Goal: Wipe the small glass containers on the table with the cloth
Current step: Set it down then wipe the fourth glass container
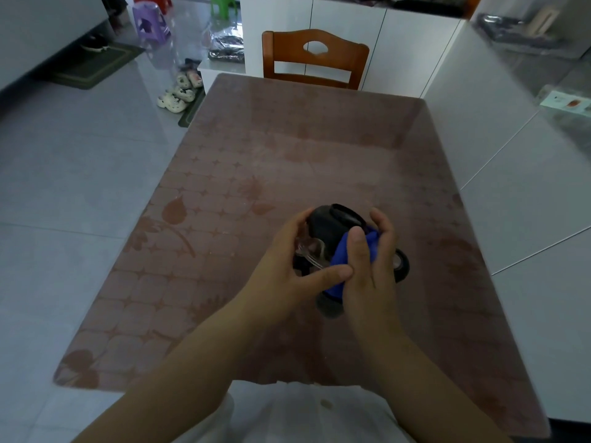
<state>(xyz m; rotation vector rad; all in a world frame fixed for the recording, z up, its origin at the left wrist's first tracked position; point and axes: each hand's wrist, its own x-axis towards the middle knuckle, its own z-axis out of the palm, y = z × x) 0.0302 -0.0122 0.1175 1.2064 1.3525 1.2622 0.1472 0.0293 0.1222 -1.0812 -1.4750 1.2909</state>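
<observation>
My left hand (289,260) grips a small glass container with a black lid (329,228), held tilted above the table (256,161). Its clear glass part (311,251) shows between my fingers. My right hand (372,260) holds a blue cloth (343,251) bunched against the container's side. Two more small containers stand on the table under my hands: one with a black lid (401,265) to the right and one (329,306) just below the cloth, both partly hidden.
The table has a brownish patterned top under glass. A wooden chair (315,59) stands at its far end. White cabinets (351,33) lie behind and to the right. Shoes (179,94) and plastic stools (150,24) are on the floor at the left.
</observation>
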